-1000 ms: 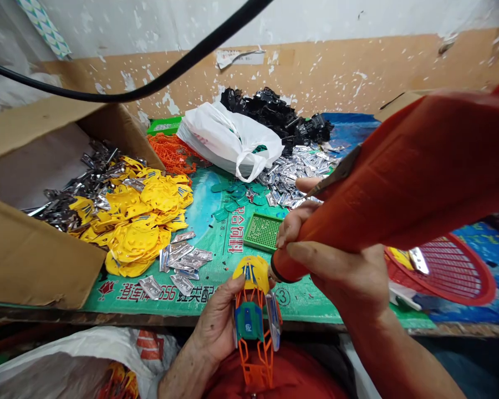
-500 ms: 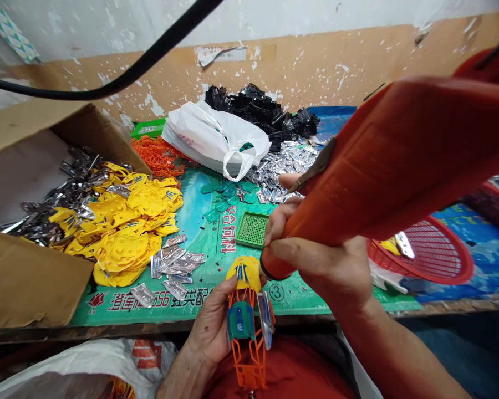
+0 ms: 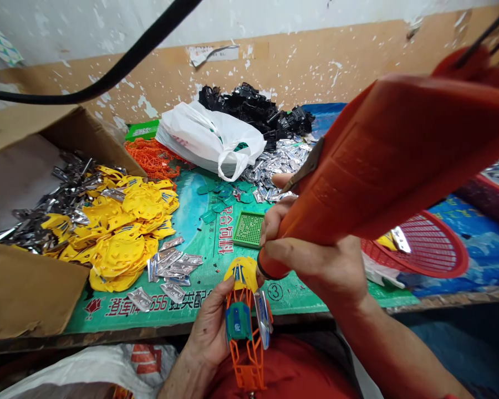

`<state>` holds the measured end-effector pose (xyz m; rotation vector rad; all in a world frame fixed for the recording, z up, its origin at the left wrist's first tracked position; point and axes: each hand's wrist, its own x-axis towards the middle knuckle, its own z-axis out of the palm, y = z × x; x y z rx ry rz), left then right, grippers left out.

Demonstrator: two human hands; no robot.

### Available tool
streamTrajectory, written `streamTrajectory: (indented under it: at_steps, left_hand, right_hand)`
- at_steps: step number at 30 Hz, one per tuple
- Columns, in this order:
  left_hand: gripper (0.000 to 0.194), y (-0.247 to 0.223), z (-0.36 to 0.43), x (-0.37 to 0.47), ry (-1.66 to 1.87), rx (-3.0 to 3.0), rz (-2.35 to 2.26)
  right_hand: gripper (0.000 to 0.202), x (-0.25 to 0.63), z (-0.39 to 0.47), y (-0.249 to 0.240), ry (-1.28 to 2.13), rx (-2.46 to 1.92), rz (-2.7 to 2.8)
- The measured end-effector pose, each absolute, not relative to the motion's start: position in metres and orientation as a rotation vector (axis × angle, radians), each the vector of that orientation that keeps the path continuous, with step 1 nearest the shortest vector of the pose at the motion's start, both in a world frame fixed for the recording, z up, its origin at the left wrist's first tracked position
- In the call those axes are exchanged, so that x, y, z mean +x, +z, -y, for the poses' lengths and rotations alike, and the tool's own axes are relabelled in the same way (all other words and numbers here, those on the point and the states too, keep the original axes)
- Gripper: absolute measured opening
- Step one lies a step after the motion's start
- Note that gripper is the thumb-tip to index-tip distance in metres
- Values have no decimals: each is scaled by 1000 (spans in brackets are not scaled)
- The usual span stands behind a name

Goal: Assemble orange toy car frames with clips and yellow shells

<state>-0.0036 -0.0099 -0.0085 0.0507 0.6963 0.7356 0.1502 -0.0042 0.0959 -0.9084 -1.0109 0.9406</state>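
Note:
Low in the middle, my left hand [image 3: 210, 327] grips a toy car body [image 3: 238, 321] with a yellow front, a green centre, an orange frame and a silver side plate. My right hand [image 3: 320, 266] is wrapped round the lower end of a large red power tool [image 3: 382, 160], which slants up to the right. The tool's dark-ringed nose is beside the yellow front; its tip is hidden. A small green tray [image 3: 249, 229] of tiny parts lies just beyond my right hand.
Left, a cardboard box [image 3: 33, 288] spills yellow parts [image 3: 125, 244] and dark parts. Behind are orange frames [image 3: 152, 158], a white bag [image 3: 210, 138], black parts [image 3: 253, 111] and silver plates [image 3: 280, 160]. A red basket [image 3: 436, 244] stands right; a black cable [image 3: 108, 83] crosses upper left.
The whole view has shifted slightly, so the table items appear a little further left. Both hands keep their hold, and the tool's nose stays beside the yellow front.

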Motion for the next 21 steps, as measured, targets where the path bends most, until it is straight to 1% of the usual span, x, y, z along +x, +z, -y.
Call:
streamTrajectory:
  at_steps: [7, 15, 21]
  left_hand:
    - [13, -10, 9, -3, 758, -7, -775]
    - [9, -10, 8, -3, 733, 11, -744]
    - [12, -9, 7, -2, 744, 13, -782]
  right_hand:
    - [20, 150, 4, 97, 956, -866, 975]
    - [22, 149, 0, 96, 984, -885, 982]
    - [21, 150, 1, 94, 986, -894, 965]
